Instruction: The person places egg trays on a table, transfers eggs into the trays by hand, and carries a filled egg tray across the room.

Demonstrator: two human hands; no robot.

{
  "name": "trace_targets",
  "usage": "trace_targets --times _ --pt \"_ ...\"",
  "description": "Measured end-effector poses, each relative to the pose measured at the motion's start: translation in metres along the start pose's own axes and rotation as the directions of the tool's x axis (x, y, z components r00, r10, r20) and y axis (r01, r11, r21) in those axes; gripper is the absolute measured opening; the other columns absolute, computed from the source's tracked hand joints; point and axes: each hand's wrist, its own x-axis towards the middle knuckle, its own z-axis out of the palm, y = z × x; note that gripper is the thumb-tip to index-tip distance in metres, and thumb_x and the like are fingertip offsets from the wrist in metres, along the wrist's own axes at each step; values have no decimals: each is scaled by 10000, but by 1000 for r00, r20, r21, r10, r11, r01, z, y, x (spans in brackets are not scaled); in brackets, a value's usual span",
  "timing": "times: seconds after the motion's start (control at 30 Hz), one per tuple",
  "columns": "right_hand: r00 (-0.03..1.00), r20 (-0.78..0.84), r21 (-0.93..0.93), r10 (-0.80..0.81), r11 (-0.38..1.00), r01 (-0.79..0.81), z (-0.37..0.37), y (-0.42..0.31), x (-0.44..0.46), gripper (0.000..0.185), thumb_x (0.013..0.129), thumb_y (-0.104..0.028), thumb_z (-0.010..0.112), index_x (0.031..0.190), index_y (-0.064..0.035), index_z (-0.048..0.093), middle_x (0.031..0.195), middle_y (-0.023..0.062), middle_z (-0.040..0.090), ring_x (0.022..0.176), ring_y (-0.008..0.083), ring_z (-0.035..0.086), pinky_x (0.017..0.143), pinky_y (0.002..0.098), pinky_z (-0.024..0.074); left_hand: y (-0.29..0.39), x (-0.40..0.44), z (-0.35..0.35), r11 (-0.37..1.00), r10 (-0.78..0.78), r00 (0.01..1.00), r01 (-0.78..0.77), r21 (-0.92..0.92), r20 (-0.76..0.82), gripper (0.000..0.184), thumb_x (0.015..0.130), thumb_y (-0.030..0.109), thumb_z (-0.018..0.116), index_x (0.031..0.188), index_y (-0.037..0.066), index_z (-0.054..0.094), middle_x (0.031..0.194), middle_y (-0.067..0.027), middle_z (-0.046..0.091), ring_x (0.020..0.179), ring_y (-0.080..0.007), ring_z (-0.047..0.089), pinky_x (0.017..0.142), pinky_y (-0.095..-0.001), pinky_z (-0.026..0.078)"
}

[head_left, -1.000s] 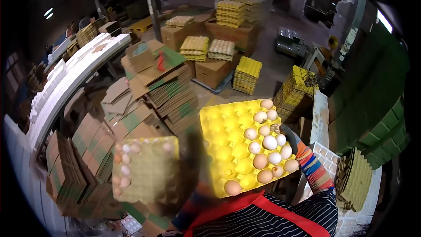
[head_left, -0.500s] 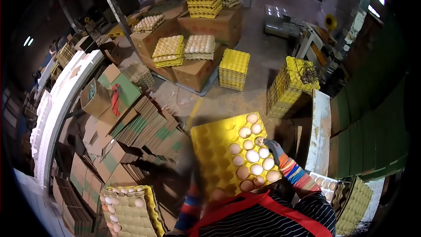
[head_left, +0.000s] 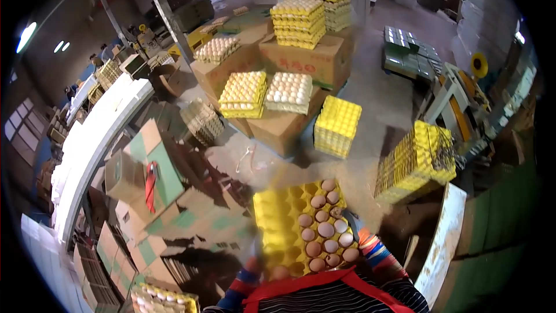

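Note:
A yellow egg tray [head_left: 274, 211] is held in front of my body. Brown and white eggs [head_left: 326, 230] fill much of its right side, while most cups on the left are bare. One egg near the right edge [head_left: 336, 213] looks dark and dirty. My right hand [head_left: 351, 220], in a dark glove, grips the tray's right edge below a striped sleeve. At the opposite edge, my left hand [head_left: 253, 250] is blurred and partly hidden, its fingers against the tray's side.
Egg-filled trays [head_left: 298, 20] are stacked on cardboard boxes [head_left: 301, 58] ahead. Yellow tray stacks [head_left: 337, 126] stand on the floor, another [head_left: 417, 159] at right. Flattened cardboard [head_left: 202, 220] lies left, beside a white-topped counter [head_left: 104, 133]. A partly filled egg tray [head_left: 162, 298] sits lower left.
The view has tilted upward, so the surroundings sit lower in it. The tray appears lower and flatter, with both hands still at its sides.

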Motion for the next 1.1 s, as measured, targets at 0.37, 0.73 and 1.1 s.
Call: trace_targets --times 0.37,0.73,1.1 --pt "986 -167 179 5 984 25 -52 -84 187 348 930 -225 475 1155 30 545 1097 86 604 976 155 564 870 296 453 37 216 -55 994 103 978 -97 43 -181 369 932 326 457 1184 70 539 926 -7 593 787 -133 568 733 -274 476" --pt "970 213 119 115 983 -143 -56 -153 450 341 950 -281 439 1094 6 551 1086 62 579 938 157 566 812 317 474 208 311 69 986 115 835 -164 -43 -538 375 953 178 453 1313 72 449 934 98 509 710 5 404 635 -118 344" --pt "820 567 32 76 993 -114 96 -187 711 307 941 -256 463 1105 -5 533 1073 58 579 922 149 559 802 306 473 382 373 19 791 526 721 -610 -51 -451 368 947 124 421 1295 2 411 1197 -71 538 1074 -153 505 924 -290 416"
